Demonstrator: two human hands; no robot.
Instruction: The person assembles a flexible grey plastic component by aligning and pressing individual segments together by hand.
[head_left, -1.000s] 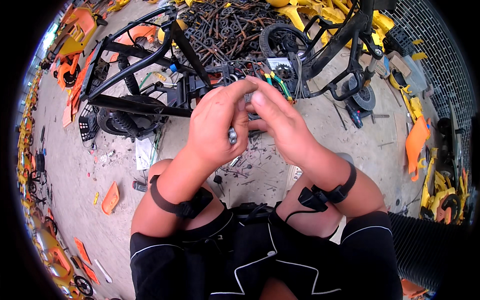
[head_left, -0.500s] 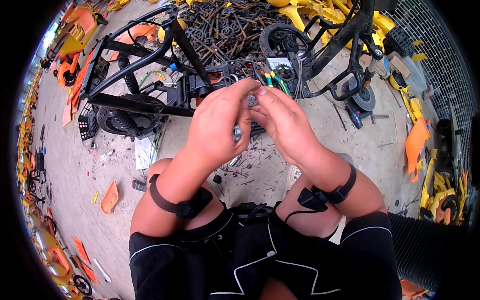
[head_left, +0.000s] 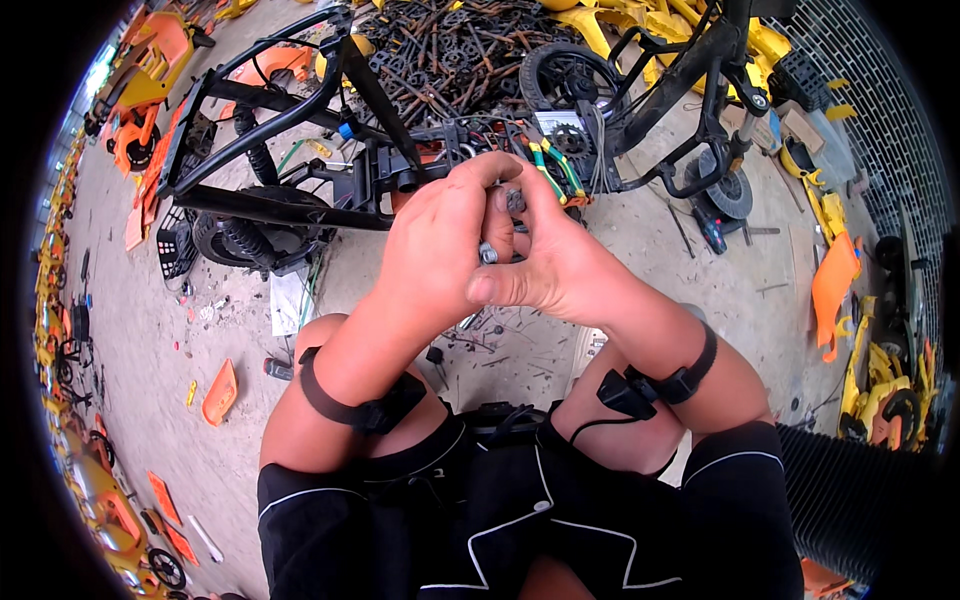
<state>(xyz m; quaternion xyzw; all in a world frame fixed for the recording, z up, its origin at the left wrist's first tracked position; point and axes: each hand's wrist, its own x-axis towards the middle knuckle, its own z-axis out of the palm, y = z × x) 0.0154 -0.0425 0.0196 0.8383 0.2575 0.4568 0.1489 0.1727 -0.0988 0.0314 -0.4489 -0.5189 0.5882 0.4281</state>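
In front of me, above the floor, my two hands meet. My left hand (head_left: 430, 235) is curled closed around a small silver metal piece (head_left: 488, 253), perhaps a nut or bolt end, which shows beside its fingers. A small dark grey lump (head_left: 515, 200) sits at the left fingertips, between the hands. My right hand (head_left: 560, 255) is bent around from the other side, its thumb pressed against the left hand just below the silver piece. What the right fingers grip is hidden. Just beyond stands a black metal vehicle frame (head_left: 270, 205) with loose cables.
Pliers with green and yellow handles (head_left: 560, 165) lie on the parts beyond my hands. A heap of rusty metal parts (head_left: 450, 60) fills the back. A second black frame (head_left: 680, 85) with a wheel stands right. A cordless tool (head_left: 712, 232) and an orange panel (head_left: 220, 392) lie on the floor.
My right hand has turned and its thumb has come down across toward the left hand. The silver piece has shifted slightly up and right, and the dark lump shows more plainly.
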